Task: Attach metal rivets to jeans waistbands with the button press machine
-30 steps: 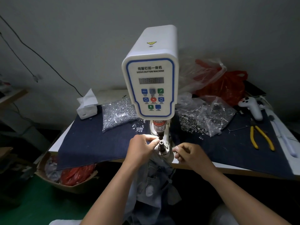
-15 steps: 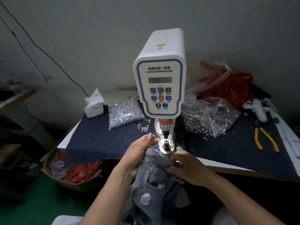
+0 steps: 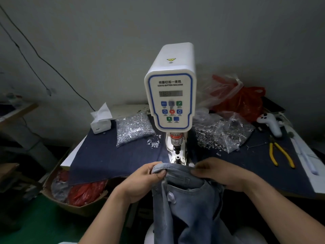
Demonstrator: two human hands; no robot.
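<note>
Head view: at the lower centre of the frame, 2 bare hands hold up a pair of light-blue jeans (image 3: 186, 208) by the waistband (image 3: 177, 169), which is stretched just below the lower die (image 3: 178, 157) of the white servo button machine (image 3: 169, 95). The left hand (image 3: 140, 182) has its fingers curled round the left end of the waistband with the thumb pressed on top; the right hand (image 3: 219, 173) pinches the band's right part with bent fingers. The rest of the jeans hangs down toward the bottom edge. The machine stands in the middle of the frame on a white table (image 3: 70, 155) covered by a dark denim cloth (image 3: 105, 159). Left of the machine lies a clear bag of silvery rivets (image 3: 133, 129), with a few loose ones (image 3: 153, 143) spilled beside it, and a white tissue box (image 3: 101, 122) sits further left. Right of the machine lie clear bags of metal ring parts (image 3: 221, 134), behind them a red plastic bag (image 3: 246, 101), and toward the right edge a white game-style controller (image 3: 270, 122) and yellow-handled pliers (image 3: 281, 154). At lower left, under the table edge, a cardboard box (image 3: 70, 206) holds red plastic (image 3: 84, 192). A black cable (image 3: 44, 59) runs down the wall at upper left.
</note>
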